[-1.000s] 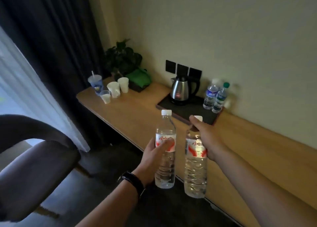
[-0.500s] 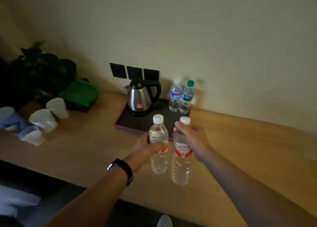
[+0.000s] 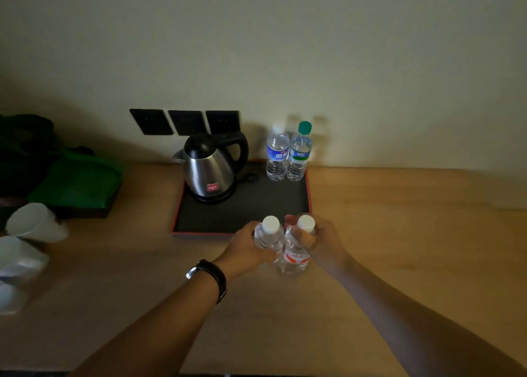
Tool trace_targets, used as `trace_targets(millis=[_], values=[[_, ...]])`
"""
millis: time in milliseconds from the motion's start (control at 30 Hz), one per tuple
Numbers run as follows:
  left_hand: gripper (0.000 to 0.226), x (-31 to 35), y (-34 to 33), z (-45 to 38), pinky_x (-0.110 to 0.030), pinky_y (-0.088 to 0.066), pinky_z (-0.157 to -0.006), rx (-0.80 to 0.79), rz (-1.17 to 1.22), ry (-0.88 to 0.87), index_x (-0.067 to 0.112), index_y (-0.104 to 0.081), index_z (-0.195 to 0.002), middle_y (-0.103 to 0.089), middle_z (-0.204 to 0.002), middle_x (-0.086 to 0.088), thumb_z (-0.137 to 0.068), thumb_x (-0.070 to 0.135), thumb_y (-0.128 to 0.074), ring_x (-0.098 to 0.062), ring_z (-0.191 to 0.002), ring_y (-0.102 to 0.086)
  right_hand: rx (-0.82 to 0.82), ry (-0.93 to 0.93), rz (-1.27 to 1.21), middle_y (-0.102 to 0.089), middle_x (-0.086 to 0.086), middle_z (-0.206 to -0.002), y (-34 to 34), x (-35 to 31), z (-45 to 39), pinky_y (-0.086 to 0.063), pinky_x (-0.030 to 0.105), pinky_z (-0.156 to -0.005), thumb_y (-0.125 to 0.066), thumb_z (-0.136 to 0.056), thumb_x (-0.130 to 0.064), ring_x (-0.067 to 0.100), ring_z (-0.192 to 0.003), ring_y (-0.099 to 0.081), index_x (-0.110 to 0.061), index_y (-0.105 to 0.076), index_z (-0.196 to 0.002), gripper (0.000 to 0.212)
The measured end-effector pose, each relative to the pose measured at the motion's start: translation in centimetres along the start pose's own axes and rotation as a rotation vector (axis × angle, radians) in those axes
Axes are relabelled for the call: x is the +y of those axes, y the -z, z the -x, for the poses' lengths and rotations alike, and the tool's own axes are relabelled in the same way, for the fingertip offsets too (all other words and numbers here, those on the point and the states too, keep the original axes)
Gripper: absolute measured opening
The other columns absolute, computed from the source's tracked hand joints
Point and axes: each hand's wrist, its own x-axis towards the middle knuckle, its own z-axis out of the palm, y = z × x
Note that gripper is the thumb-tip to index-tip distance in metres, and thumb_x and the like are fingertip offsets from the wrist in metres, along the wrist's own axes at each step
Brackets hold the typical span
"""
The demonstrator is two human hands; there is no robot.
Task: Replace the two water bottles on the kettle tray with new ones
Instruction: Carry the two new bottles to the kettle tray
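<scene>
The left hand (image 3: 245, 248) is wrapped around one new bottle (image 3: 269, 238); the right hand (image 3: 325, 241) is wrapped around the other (image 3: 296, 255) — both upright, side by side over the table (image 3: 399, 234) at the tray's (image 3: 242, 214) near edge. The two old bottles (image 3: 288, 157) stand upright at the tray's far right corner — straight ahead, nearer the right hand.
</scene>
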Motion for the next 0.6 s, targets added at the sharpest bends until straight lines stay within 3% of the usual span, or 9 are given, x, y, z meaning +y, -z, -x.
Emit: trace_targets(millis=[133, 233, 300, 367, 467, 600], values=[[0.063, -1.1, 0.1, -0.6, -0.021, -0.048, -0.079, -0.003, -0.002, -0.023, 0.049, -0.05, -0.108, -0.06, -0.107, 0.023, -0.065, 0.029, -0.091, -0.005, -0.105, -0.061, 0.043, 0.036, -0.031, -0.072, 0.017, -0.106, -0.8, 0.3, 0.0, -0.053, 0.044, -0.086, -0.076, -0.073, -0.037, 0.027, -0.1, -0.068, -0.008, -0.071, -0.105, 0.044], [0.065, -1.1, 0.2, -0.6, -0.019, -0.049, -0.08, -0.028, -0.006, -0.034, 0.052, -0.051, -0.105, -0.064, -0.109, 0.02, -0.053, 0.043, -0.09, 0.0, -0.102, -0.063, 0.042, 0.038, -0.034, -0.073, 0.009, -0.105, -1.1, 0.8, 0.5, -0.054, 0.034, -0.082, -0.079, -0.073, -0.036, 0.017, -0.096, -0.068, -0.006, -0.068, -0.111, 0.05], [0.067, -1.2, 0.1, -0.5, -0.017, -0.048, -0.077, -0.035, 0.0, -0.039, 0.052, -0.051, -0.104, -0.065, -0.108, 0.02, -0.048, 0.05, -0.088, 0.004, -0.099, -0.063, 0.004, 0.007, -0.104, -0.073, 0.004, -0.101, -1.3, 1.0, 0.9, -0.053, 0.026, -0.077, -0.083, -0.07, -0.041, 0.012, -0.09, -0.067, 0.0, -0.063, -0.117, 0.066], [0.067, -1.5, 0.0, -0.4, -0.015, -0.048, -0.075, -0.035, -0.005, -0.047, 0.053, -0.051, -0.105, -0.065, -0.108, 0.021, -0.047, 0.052, -0.086, 0.009, -0.095, -0.065, 0.005, -0.014, -0.116, -0.071, 0.014, -0.111, -1.1, 1.0, 1.1, -0.054, 0.029, -0.085, -0.084, -0.065, -0.049, 0.016, -0.099, -0.067, 0.0, -0.062, -0.12, 0.076], [0.065, -1.7, 0.0, -0.4, -0.014, -0.05, -0.075, -0.033, -0.008, -0.066, 0.054, -0.05, -0.107, -0.066, -0.109, 0.02, -0.054, 0.044, -0.088, 0.013, -0.096, -0.064, -0.001, 0.018, -0.074, -0.066, 0.026, -0.12, -0.8, 0.9, 1.1, -0.051, 0.033, -0.093, -0.082, -0.067, -0.035, 0.028, -0.113, -0.064, -0.003, -0.064, -0.118, 0.063], [0.08, -1.7, 0.1, -0.5, -0.026, -0.055, -0.09, -0.027, -0.011, -0.082, 0.038, -0.048, -0.131, -0.063, -0.118, 0.017, -0.066, 0.019, -0.091, -0.008, -0.113, -0.064, -0.017, 0.021, 0.005, -0.06, 0.016, -0.132, -0.5, 0.8, 0.9, -0.041, 0.05, -0.107, -0.082, -0.073, -0.01, 0.025, -0.126, -0.054, -0.002, -0.064, -0.117, 0.048]])
